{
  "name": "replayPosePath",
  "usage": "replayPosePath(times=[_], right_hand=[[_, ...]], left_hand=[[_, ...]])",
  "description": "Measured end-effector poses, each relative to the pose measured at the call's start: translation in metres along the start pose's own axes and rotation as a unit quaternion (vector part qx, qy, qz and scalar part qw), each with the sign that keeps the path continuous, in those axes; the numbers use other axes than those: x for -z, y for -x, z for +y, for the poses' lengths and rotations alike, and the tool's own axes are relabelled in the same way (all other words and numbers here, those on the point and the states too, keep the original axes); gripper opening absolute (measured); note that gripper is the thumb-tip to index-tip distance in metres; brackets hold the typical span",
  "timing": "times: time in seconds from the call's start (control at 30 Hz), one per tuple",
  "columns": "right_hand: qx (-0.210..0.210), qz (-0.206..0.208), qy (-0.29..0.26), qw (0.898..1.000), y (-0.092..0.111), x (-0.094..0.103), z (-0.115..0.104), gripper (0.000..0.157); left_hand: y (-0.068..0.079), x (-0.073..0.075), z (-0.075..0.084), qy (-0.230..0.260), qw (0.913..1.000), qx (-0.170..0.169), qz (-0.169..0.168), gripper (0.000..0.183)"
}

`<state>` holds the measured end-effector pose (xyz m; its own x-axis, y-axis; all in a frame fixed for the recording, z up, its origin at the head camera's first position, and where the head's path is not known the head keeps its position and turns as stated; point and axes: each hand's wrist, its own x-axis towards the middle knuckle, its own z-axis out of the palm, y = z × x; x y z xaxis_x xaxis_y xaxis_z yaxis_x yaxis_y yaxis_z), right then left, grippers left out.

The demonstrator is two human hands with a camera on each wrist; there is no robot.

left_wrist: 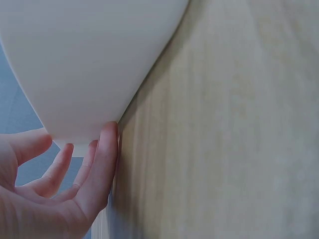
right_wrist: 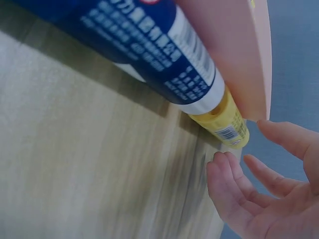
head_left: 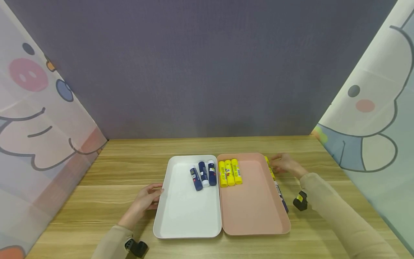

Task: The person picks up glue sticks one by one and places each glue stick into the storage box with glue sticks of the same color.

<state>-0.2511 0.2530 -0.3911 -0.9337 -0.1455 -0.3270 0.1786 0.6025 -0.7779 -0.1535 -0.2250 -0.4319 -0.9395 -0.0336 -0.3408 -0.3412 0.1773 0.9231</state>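
L hand fingers straight, resting vs white tray edge, prob to steady it. R hand loose, fingers apart, reaching yellow stick on table beside pink tray; not gripped yet. R wrist cam shows gap fingers-to-stick; head cam doesn't.

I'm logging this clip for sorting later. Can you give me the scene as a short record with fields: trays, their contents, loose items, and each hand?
white tray: three blue glue sticks at its far end
pink tray: three yellow glue sticks at its far end
loose on table: one yellow stick and one blue stick along the pink tray's right edge
left hand: fingers rest against the white tray's left edge
right hand: open, by the loose yellow stick
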Motion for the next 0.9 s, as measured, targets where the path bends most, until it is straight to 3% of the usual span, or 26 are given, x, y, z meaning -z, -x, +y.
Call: replayPosePath(times=[0.23, 0.57, 0.9], right_hand=[[-0.02, -0.021, -0.039, 0.999, -0.0043, -0.0019, 0.0029, 0.056], [-0.025, -0.034, -0.041, 0.998, -0.0068, -0.0046, 0.0073, 0.058], [-0.03, -0.03, -0.001, 0.999, -0.0012, -0.0063, 0.0035, 0.058]], left_hand=[[0.0, -0.0001, 0.0001, -0.008, 1.0, -0.002, -0.004, 0.04], [0.0004, 0.001, 0.0002, -0.008, 0.9999, -0.004, -0.008, 0.041], [0.0022, 0.001, 0.0018, -0.011, 0.9999, -0.008, -0.01, 0.041]])
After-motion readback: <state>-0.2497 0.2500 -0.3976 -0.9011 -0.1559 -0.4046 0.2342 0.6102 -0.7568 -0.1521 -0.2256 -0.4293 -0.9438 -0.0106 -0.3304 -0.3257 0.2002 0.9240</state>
